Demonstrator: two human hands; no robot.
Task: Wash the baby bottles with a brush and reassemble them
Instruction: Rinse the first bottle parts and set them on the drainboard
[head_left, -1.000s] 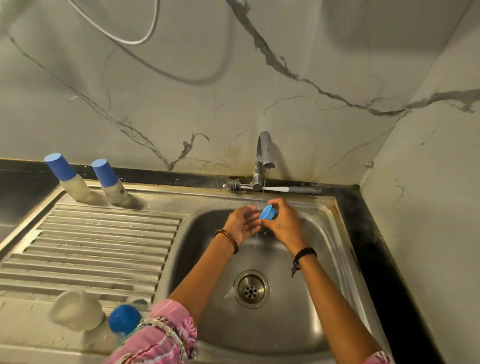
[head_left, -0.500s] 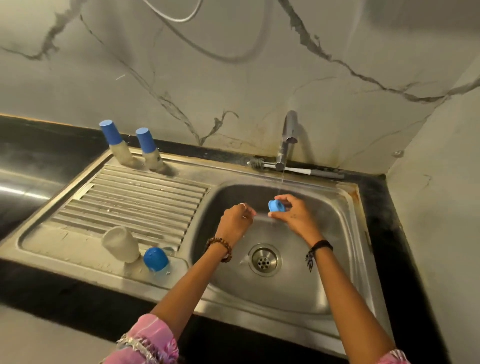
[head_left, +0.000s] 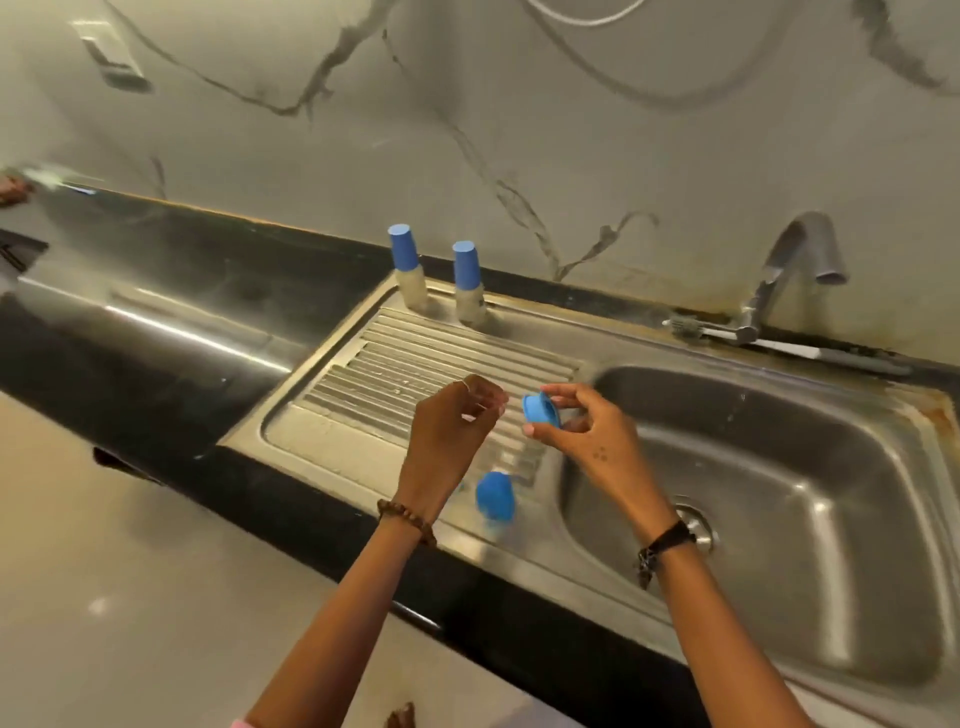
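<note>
My right hand (head_left: 587, 436) pinches a small blue bottle ring (head_left: 540, 410) above the ribbed drainboard (head_left: 395, 364), just left of the sink basin (head_left: 810, 467). My left hand (head_left: 449, 431) hovers beside it, a little apart, with its fingertips curled together. Motion blur hides whether something pale sits between them. Below the hands a blue domed cap (head_left: 496, 499) rests on the drainboard's front part, with a clear piece (head_left: 514, 460) blurred next to it. Two bottles with blue caps (head_left: 406, 270) (head_left: 467, 283) stand upright at the drainboard's back edge.
A bottle brush (head_left: 691, 328) lies along the back rim behind the grey tap (head_left: 800, 254). The drain (head_left: 698, 522) shows in the basin behind my right wrist. A glossy black counter (head_left: 156, 291) runs to the left, with pale floor below its front edge.
Both hands moved left from under the tap to above the drainboard, and the view swung left. My left hand came off the blue ring, which my right hand still holds.
</note>
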